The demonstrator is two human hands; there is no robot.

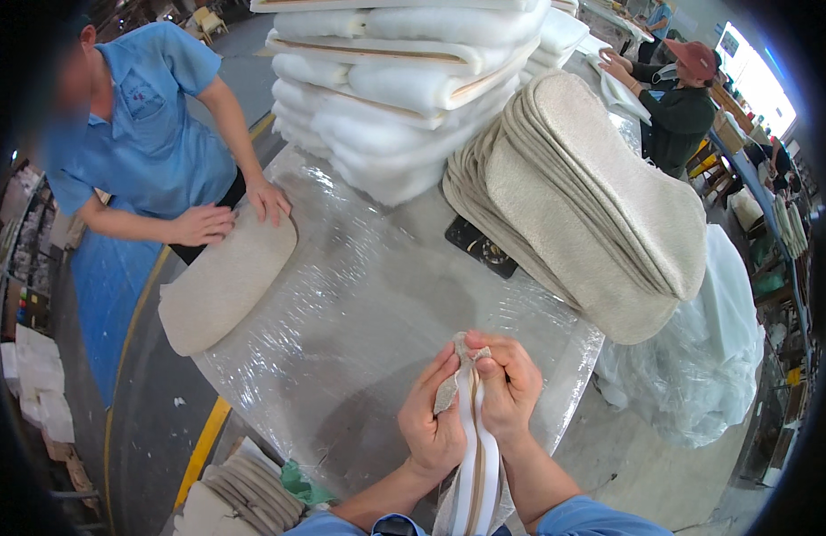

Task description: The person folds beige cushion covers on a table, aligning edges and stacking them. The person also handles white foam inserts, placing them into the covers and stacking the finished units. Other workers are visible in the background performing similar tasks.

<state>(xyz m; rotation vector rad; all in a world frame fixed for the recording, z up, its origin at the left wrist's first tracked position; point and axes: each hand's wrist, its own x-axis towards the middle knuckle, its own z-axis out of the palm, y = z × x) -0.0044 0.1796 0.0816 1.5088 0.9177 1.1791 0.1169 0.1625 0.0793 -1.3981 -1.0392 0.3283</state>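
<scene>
My left hand [433,420] and my right hand [509,382] pinch the top end of a long padded piece [475,464] held upright: white foam with a beige fabric cover bunched at its tip [464,350]. It hangs down between my forearms toward the lower edge. My hands hover over the near part of a table wrapped in clear plastic film [359,304].
A fanned stack of beige fabric covers [592,205] lies at the right, piled white foam pads [404,80] at the back. A co-worker in blue presses both hands [234,210] on a beige covered pad [221,286] at the left. Another person [681,107] works behind. A black device [480,246] lies on the table. Clear plastic bags [699,357] lie on the floor at the right.
</scene>
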